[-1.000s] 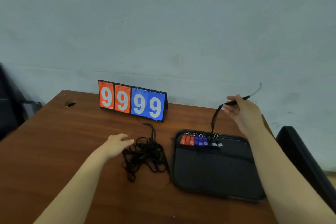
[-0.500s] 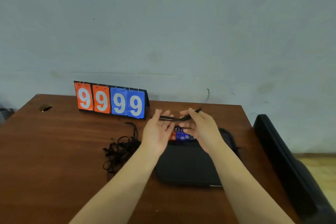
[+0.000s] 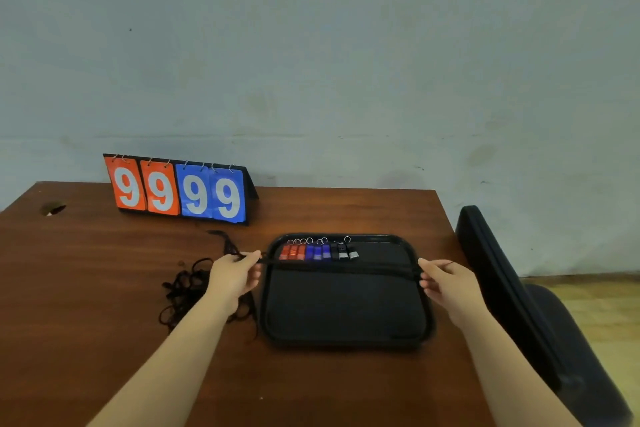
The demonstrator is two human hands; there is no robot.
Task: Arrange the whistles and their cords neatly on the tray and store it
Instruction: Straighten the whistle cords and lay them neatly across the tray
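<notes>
Head view.

Left hand: fingers curled, thumb and fingertips pinching one end of a black cord just off the tray's left edge.

Right hand: fingers curled likewise, pinching the cord's other end at the tray's right edge.

Black cord: drawn straight and level between the two hands. It crosses the tray from side to side, just in front of the row of whistles. Whether it touches the tray floor cannot be told.

Tray: black, rectangular with rounded corners, lying flat on the bench, right of centre.

Whistles: one row along the tray's far edge, side by side, split rings toward the wall. Red whistles at left, blue whistles in the middle, black whistles at right.

Tangle of cords: black loose heap on the bench just left of the tray, partly hidden by the left forearm.

Scoreboard: upright at the bench's far edge, two orange and two blue cards, each showing 9.

Chair: black, beside the bench's right end.
</notes>
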